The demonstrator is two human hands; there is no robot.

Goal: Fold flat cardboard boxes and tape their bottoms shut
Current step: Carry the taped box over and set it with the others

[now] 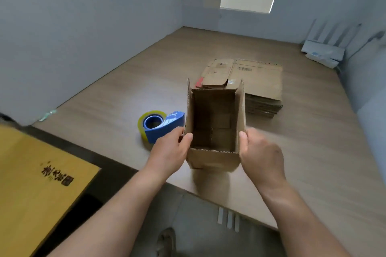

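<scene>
Occlusion: we see only thumbs on left hand and right hand, fingers behind box walls | tape dispenser: right end behind box | cardboard stack: near-left corner hidden, label unreadable | yellow carton: cut off left and bottom
</scene>
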